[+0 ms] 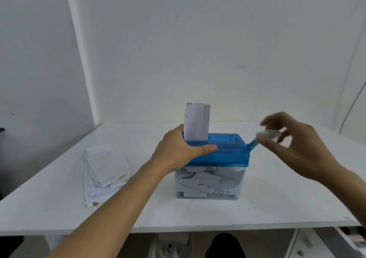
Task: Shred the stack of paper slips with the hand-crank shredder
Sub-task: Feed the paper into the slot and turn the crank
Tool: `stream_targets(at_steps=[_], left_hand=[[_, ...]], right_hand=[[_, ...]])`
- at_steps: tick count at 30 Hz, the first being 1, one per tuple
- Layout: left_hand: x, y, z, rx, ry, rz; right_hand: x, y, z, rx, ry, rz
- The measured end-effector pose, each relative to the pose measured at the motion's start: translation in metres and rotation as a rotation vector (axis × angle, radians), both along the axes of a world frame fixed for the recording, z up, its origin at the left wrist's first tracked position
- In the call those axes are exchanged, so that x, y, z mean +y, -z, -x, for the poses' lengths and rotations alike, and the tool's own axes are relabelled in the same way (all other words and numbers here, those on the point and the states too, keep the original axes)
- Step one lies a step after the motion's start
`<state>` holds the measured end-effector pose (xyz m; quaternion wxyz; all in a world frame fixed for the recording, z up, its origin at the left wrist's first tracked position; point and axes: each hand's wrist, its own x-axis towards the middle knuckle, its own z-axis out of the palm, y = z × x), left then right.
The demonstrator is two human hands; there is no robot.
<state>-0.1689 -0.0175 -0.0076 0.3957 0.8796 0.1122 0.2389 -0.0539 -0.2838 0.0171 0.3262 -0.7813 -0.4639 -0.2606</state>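
**A:** What is nearest?

**B:** The front edge of a white table, with a dark shape below it that I can't make out. Both bare forearms reach in over that edge.

**A:** And the hands?

**B:** The left hand clasps the left end of the shredder at its blue lid. The thumb lies straight along the near top and the fingers go over the far side, out of sight. The right hand is raised at the shredder's right and is blurred. Its thumb and fingertips pinch the pale crank knob, which sits at the end of a short blue crank arm jutting from the lid's right end.

**A:** Where is the paper?

**B:** One slip stands upright in the slot, just beside the left hand. The clear bin under the lid holds cut white pieces. The stack of paper slips lies fanned on the table left of the shredder, beyond the left forearm and apart from both hands.

**A:** And behind all that?

**B:** The table runs back to a plain white wall, with a corner at the left. A thin cable hangs at the far right.
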Motion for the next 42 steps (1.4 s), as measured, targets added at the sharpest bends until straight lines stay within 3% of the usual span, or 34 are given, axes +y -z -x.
stream_targets(at_steps=[5,12,21,26,36,38,42], left_hand=[[-0.006,-0.004,0.003,-0.016,0.040,0.047],[0.003,-0.004,0.007,0.030,0.119,0.081],[0.001,0.001,0.007,0.016,0.071,0.088],[0.001,0.001,0.007,0.017,0.052,0.077],[0.000,-0.006,0.010,0.070,0.059,0.057],[0.000,-0.005,0.010,0.060,0.065,0.063],[0.000,-0.006,0.011,0.043,0.084,0.082]], right_hand=[[0.046,0.006,-0.030,0.189,-0.005,-0.273],[0.080,0.048,-0.055,0.457,0.007,-0.430],[0.054,0.104,-0.031,0.607,-0.030,-0.210],[0.026,0.108,-0.010,0.524,0.015,0.056],[-0.012,0.051,0.026,0.195,0.061,0.290],[-0.015,0.042,0.027,0.140,0.041,0.270],[-0.014,0.031,0.024,0.058,-0.053,0.033]])
